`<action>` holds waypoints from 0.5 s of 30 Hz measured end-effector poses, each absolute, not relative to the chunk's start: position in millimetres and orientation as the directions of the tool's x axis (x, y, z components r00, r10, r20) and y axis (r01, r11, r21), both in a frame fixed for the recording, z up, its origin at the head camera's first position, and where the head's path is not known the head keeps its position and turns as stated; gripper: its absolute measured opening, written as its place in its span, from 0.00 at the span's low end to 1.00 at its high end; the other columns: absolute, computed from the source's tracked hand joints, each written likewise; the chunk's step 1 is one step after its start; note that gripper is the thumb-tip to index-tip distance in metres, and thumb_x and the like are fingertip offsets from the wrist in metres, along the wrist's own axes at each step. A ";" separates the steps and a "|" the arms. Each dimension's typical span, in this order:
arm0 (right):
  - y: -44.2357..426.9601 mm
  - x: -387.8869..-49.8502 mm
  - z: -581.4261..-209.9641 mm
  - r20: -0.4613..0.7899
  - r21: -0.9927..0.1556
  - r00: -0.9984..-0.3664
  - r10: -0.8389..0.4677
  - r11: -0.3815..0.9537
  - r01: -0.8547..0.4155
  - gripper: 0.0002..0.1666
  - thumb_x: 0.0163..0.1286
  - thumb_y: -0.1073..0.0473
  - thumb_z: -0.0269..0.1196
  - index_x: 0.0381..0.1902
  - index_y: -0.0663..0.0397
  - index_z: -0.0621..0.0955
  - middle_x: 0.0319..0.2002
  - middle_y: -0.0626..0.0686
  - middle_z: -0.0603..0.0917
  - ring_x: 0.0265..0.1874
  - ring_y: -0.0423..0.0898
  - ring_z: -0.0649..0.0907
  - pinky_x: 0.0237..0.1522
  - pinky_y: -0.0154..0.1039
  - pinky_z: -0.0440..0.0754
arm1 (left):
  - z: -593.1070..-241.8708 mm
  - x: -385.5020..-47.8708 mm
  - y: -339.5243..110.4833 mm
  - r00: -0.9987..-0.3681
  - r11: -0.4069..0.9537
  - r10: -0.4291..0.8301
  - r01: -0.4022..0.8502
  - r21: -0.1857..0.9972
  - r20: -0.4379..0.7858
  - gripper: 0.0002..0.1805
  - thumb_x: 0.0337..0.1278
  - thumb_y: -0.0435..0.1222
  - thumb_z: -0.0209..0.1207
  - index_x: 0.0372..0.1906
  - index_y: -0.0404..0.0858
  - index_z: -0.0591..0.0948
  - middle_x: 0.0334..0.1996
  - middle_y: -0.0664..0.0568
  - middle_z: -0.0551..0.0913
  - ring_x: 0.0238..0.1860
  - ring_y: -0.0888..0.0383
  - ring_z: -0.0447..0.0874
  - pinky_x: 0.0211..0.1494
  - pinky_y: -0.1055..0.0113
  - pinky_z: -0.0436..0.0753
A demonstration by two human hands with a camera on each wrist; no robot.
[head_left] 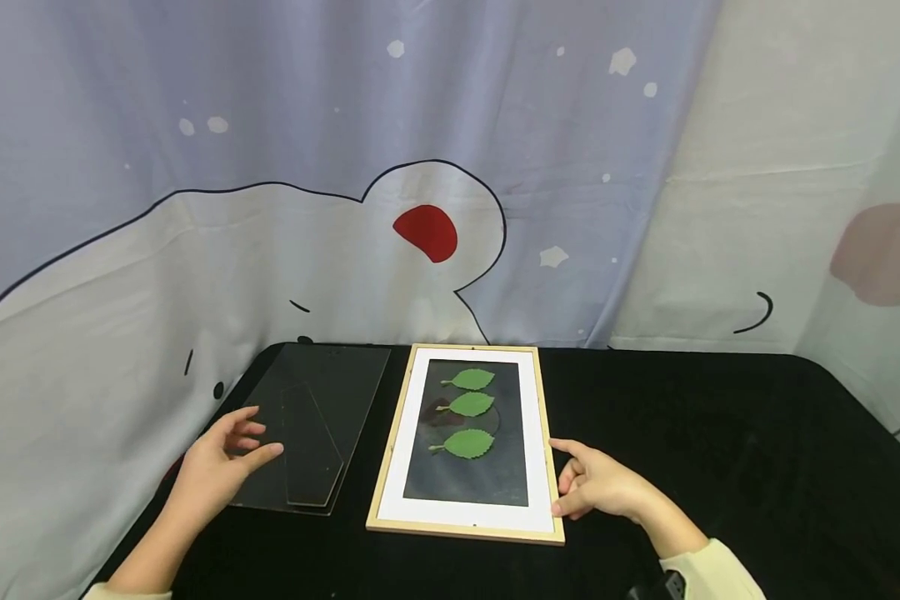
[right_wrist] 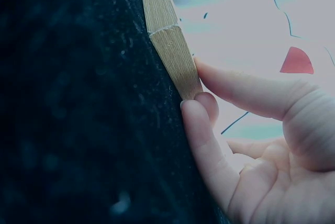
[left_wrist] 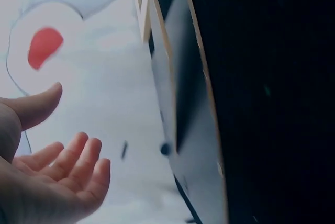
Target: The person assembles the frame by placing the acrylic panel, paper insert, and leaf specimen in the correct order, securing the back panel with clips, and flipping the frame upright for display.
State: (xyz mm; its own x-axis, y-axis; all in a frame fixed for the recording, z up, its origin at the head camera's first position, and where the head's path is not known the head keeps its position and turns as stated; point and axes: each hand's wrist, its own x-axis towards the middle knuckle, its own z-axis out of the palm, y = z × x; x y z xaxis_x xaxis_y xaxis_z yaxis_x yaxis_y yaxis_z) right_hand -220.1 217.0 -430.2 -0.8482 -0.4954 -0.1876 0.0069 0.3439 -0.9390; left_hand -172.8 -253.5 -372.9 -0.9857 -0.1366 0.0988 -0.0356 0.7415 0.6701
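Note:
A light wooden picture frame with a white mat lies flat on the black table. Three green leaves show in a column on its dark middle. At the frame's right side, near the front corner, my right hand pinches the edge between thumb and fingers. To the left lies a dark backing board bearing a narrow, angular stand flap, slightly raised in the left wrist view. Over the board's left part hovers my left hand, fingers loosely bent, holding nothing.
The black table has a rounded far right corner. Behind it hangs a printed curtain with a red patch, reaching down to the table's back edge. A strip of table separates board and frame.

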 end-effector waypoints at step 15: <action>216.0 -219.1 -427.5 -0.195 -0.938 -0.847 -0.494 0.347 0.013 0.59 0.47 0.71 0.73 0.69 0.78 0.50 0.28 0.55 0.74 0.24 0.46 0.80 0.30 0.44 0.83 | -398.2 -181.2 -316.1 -0.984 0.716 -0.169 -0.086 0.693 0.053 0.47 0.61 0.46 0.62 0.71 0.23 0.51 0.61 0.27 0.67 0.57 0.36 0.69 0.52 0.47 0.74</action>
State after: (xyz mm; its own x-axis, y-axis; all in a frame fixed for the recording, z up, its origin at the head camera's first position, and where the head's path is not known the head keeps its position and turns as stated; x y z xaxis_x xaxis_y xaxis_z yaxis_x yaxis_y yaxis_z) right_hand -219.1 216.0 -427.5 -0.8473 -0.4940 -0.1948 0.0133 0.3470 -0.9378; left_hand -181.2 -316.1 -398.2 -0.9842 -0.1691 0.0531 -0.0856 0.7156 0.6932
